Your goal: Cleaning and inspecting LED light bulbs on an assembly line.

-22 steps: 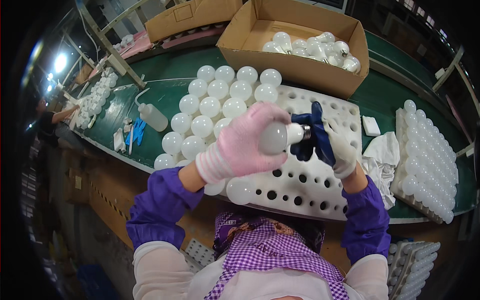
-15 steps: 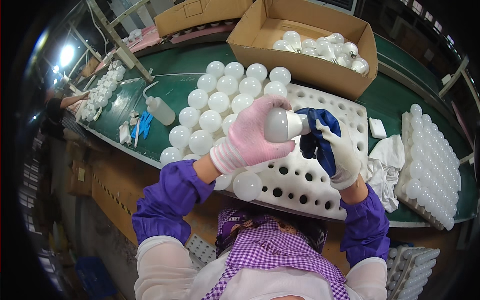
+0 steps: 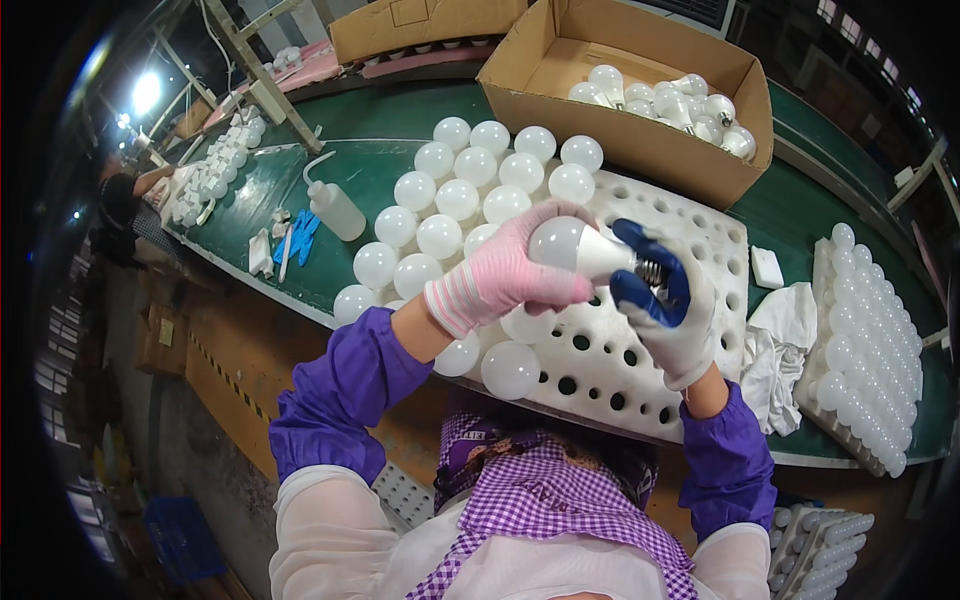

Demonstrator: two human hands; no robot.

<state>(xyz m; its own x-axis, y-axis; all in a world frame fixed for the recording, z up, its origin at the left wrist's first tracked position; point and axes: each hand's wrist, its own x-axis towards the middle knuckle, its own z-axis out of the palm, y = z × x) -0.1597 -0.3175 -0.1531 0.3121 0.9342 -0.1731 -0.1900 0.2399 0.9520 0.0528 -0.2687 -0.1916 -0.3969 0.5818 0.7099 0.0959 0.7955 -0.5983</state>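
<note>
A light bulb (image 3: 560,246) lies nearly sideways between my hands, its round end to the left and its metal screw base to the right. My left hand (image 3: 505,262), in a pink glove, is closed around the round end. The thumb and fingers of my right hand (image 3: 672,310), in a white glove with blue on palm and fingers, curl about the bulb's neck, and the screw base shows between them. Beneath is a white foam tray (image 3: 700,232) with rows of holes. White globes (image 3: 457,199) fill its left part.
An open cardboard box (image 3: 640,145) of bulbs stands behind the tray. On the right are a white cloth (image 3: 783,345), a small white block (image 3: 766,268) and another globe-filled tray (image 3: 868,350). A squeeze bottle (image 3: 337,210) and blue glove (image 3: 299,238) lie left; a person (image 3: 125,205) works farther off.
My right hand's fingers have spread and turned, uncovering the screw base they hid before. The bulb has tilted, its base end now lower. My left hand keeps its hold.
</note>
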